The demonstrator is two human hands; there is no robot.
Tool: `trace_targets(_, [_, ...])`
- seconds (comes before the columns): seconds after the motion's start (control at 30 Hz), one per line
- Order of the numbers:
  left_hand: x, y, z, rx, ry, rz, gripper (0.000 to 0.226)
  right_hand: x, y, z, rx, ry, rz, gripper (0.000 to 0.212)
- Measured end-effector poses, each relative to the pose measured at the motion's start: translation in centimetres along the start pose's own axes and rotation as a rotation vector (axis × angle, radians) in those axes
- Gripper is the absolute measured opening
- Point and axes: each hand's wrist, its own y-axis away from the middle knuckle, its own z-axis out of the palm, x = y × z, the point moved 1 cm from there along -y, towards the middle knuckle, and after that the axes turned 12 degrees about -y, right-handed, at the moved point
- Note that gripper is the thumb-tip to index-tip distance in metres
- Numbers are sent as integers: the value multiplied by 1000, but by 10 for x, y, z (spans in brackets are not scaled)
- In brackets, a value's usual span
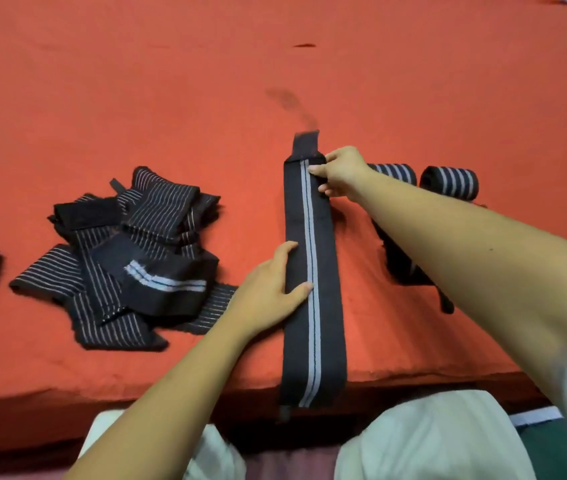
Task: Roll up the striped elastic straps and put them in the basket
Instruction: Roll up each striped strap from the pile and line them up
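Left of the left hand (271, 289), a pile of loose straps (129, 258) is lying on the red sheet (171, 81). This hand is pressing flat, fingers straight, on the long striped strap (313, 323), whose near end is hanging over the edge. The right hand (341, 171) is pinching its far end, which is probably the place to start rolling. The strap is looking soft, light and stretchy, so it is needing steady tension. Just beyond the right hand, two rolled straps (448, 183) are resting.

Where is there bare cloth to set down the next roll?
Bare: the far stretch of orange cloth beyond the flat strap and the pile of loose straps, and the near-left corner in front of that pile. Crowded: right of the flat strap, where two rolled straps and another loose strap lie.
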Motion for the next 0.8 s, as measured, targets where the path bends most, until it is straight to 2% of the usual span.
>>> trace_targets(0.07, [-3, -1, 1, 0, 22, 26, 67, 6, -26, 4, 18, 73, 60, 25])
trace_targets(0.13, [-6, 0, 4, 9, 45, 52, 66, 8, -48, 6, 82, 110, 101, 25])
trace_targets(0.27, [-7, 0, 8, 48, -8, 89, 59, 24, -82, 9, 183, 143, 31, 22])
trace_targets(0.33, [-7, 0, 8, 59, -2, 91, 55, 34, -83, 13, 200, 212, -20, 12])
trace_targets(0.4, [-8, -1, 8, 60, 12, 92, 48, 36, -69, 15, 201, 306, -90, 33])
trace_targets(0.43, [-9, -2, 8, 60, 22, 88, 44, 32, -55, 15, 176, 350, -132, 37])
trace_targets(0.53, [-9, -2, 7, 41, 121, 50, 36, 29, -16, 16, 64, 463, -220, 29])
trace_targets(0.67, [-6, 1, 1, -99, 293, 56, 31, 40, 38, 14, -143, 619, -268, 27])
trace_targets(0.8, [5, 6, -6, -70, 257, 58, 29, 46, 75, -2, -175, 671, -296, 23])
